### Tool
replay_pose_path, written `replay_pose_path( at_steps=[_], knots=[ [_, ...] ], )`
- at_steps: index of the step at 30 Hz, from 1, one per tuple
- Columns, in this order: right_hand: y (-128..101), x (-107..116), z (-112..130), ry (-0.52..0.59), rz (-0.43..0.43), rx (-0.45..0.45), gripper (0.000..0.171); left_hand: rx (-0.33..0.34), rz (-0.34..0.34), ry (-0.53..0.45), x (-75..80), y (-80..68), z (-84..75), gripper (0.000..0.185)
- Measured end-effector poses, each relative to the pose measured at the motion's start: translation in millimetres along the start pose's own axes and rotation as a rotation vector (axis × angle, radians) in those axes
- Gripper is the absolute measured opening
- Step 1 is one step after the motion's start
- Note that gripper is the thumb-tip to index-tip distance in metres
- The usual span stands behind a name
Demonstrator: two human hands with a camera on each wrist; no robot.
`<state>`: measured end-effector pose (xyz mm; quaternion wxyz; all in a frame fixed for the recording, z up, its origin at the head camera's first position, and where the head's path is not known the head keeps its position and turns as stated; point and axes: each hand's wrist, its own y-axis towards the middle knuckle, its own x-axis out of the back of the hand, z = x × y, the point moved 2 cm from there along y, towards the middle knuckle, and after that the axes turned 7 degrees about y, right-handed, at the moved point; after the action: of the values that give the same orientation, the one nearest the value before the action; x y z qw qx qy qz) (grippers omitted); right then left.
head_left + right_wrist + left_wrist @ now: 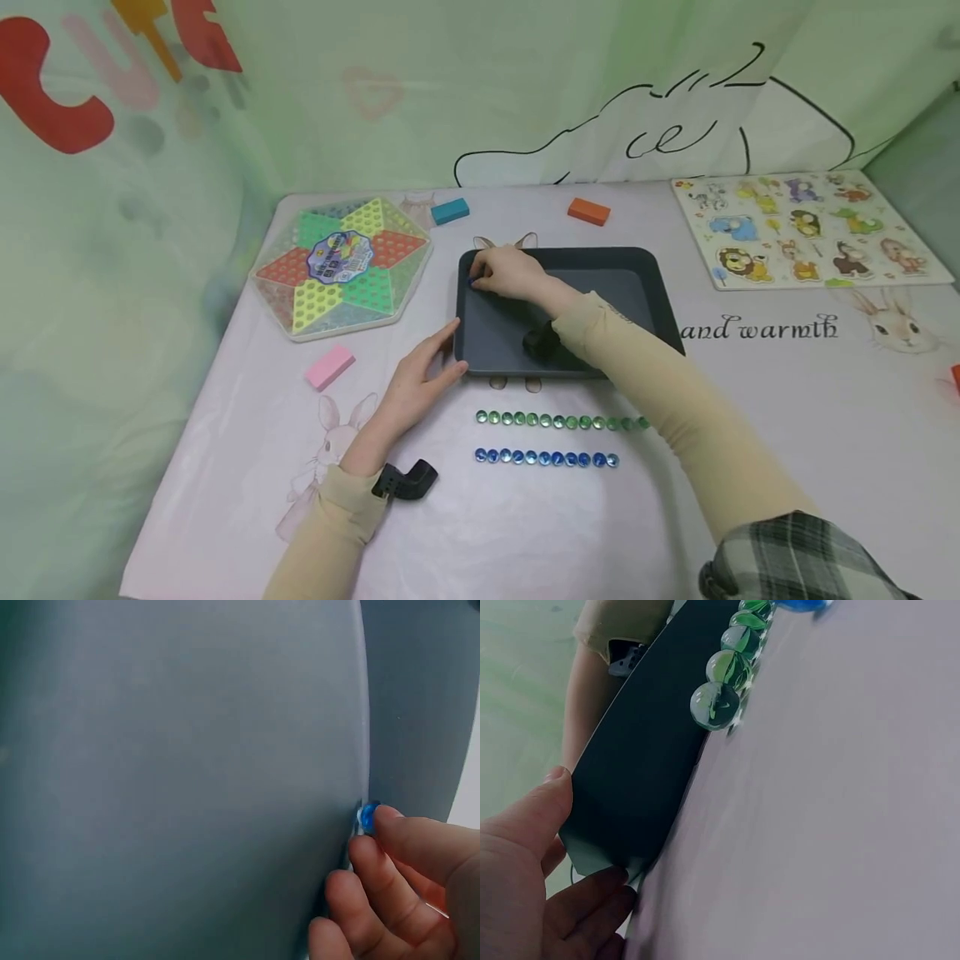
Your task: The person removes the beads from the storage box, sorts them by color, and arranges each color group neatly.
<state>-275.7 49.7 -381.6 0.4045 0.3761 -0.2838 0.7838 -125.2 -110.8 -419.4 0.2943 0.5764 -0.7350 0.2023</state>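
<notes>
At the far left of the dark grey tray [495, 354], my right hand [513, 273] pinches a blue marble [367, 817] between thumb and fingertips. In the right wrist view the marble is low against the tray's inner wall. My left hand [420, 383] touches the tray's near left corner, thumb at the front and fingers along the left side. The left wrist view shows its thumb [544, 806] against the tray's outer wall. In front of the tray lie a row of green marbles [546, 421] and a nearer row of blue marbles [544, 458].
A star-patterned checkers board [341, 267] lies left of the tray, with a pink block [330, 367] below it. Behind the tray are a blue block [450, 211] and an orange block [588, 211]. An animal puzzle board [810, 229] lies at the back right.
</notes>
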Motion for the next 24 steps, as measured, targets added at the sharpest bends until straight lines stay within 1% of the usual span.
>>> replay_pose_path(
  at_steps=[3, 7, 12, 18, 24],
  knots=[
    [-3.0, 2.5, -0.1, 0.007, 0.009, 0.005, 0.019, 0.010, 0.002, -0.003, 0.5, 0.0, 0.2, 0.060],
    [-5.3, 2.9, -0.2, 0.019, 0.021, 0.020, 0.017, 0.003, -0.002, -0.008, 0.1, 0.1, 1.0, 0.060],
    [-4.8, -0.3, 3.8, -0.002, 0.042, 0.043, 0.018, -0.006, -0.006, -0.010, -0.7, 0.4, 1.7, 0.059],
    [-3.3, -2.9, 6.8, -0.021, 0.057, 0.039, 0.019, -0.012, -0.017, -0.013, -0.4, 0.0, 1.1, 0.060],
    [-8.6, 2.1, 6.6, -0.023, 0.067, 0.046, 0.021, -0.003, -0.008, -0.012, 0.5, 0.4, 0.2, 0.060]
  ],
)
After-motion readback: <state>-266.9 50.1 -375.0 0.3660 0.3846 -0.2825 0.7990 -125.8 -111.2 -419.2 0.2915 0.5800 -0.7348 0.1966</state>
